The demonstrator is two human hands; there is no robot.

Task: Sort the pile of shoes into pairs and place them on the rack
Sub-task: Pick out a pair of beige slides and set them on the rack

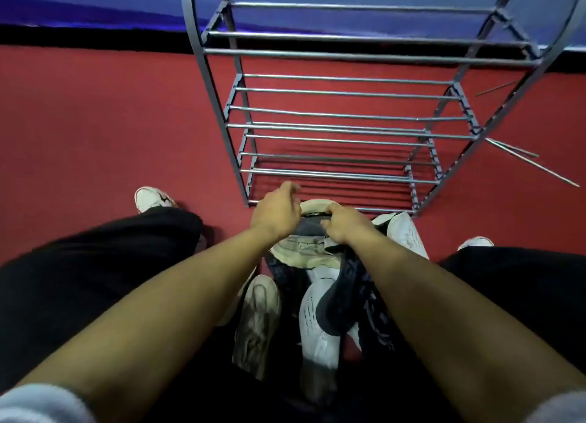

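Both my arms reach forward over the pile (317, 296). My right hand (344, 224) grips a dark shoe (312, 226); my left hand (276, 212) hovers loosely curled beside it, before the rack (333, 128).

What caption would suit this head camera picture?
Both hands, left hand and right hand, reach a dark shoe atop the pile before an empty metal rack.

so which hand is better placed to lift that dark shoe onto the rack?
Right. The right hand already grips the dark shoe; the left hand hovers open beside it, nearer the rack.
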